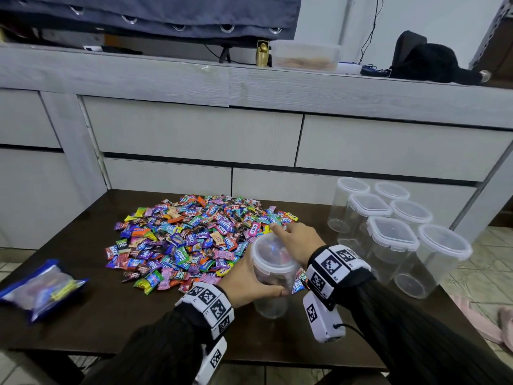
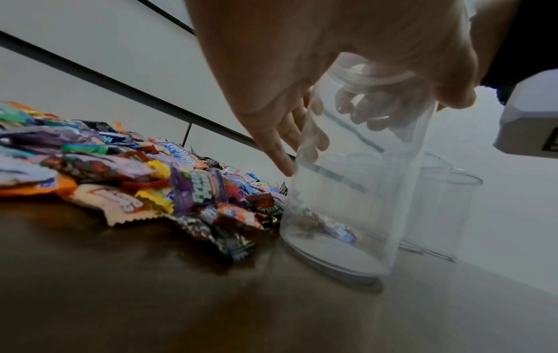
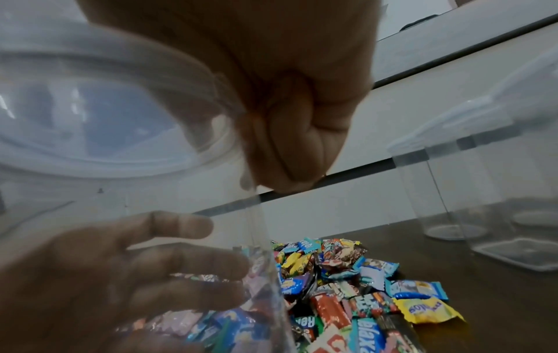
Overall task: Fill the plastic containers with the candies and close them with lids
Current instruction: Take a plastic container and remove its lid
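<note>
**Lift the lid cleanly before you start filling**

Far out to the left of your left hand lies a blue-edged clear plastic bag of sweets on the dark wooden table. Ahead of both hands spreads the heap of bright wrapped candies.

Your left hand wraps the wall of the tall clear round plastic container, which stands on the table between your hands, right at the near edge of the heap. Hold it firm and upright; it looks light and likely to tip.

Your right hand sits on its translucent white-rimmed lid, fingers curled at the rim. Peel upward from one edge rather than twisting.

Just right of your right hand stand the other lidded clear containers; set the lid down short of them.
</note>
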Demonstrator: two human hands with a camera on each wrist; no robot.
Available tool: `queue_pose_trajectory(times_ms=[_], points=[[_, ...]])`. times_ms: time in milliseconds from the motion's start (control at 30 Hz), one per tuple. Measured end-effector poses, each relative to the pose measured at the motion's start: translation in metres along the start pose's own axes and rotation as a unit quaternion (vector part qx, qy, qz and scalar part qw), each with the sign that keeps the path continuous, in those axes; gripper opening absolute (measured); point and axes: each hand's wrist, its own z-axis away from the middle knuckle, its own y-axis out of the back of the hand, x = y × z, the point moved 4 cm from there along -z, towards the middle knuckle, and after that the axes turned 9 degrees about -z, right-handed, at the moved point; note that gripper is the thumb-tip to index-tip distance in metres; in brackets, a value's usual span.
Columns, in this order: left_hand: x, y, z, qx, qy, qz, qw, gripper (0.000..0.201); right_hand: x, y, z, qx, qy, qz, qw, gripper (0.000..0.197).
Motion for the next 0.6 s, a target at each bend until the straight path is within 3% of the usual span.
queue_pose_trajectory(times_ms=[167,400,533,600], points=[[0.002,-0.001,0.001,0.02,0.003,-0.032,0.999,0.11,0.004,0.01,-0.001,0.008,-0.014,0.047,0.999,0.055],[0.004,-0.003,0.001,0.01,-0.001,-0.02,1.0,0.11,0.018,0.009,0.005,0.05,-0.019,-0.04,0.998,0.046],[0.008,0.0,-0.001,-0.014,0.003,-0.004,1.0,0.104,0.006,0.021,0.01,0.063,0.011,0.174,0.983,0.049],[0.009,0.002,-0.003,-0.041,0.005,0.002,0.999,0.098,-0.011,0.028,0.014,0.074,0.102,0.254,0.959,0.042]])
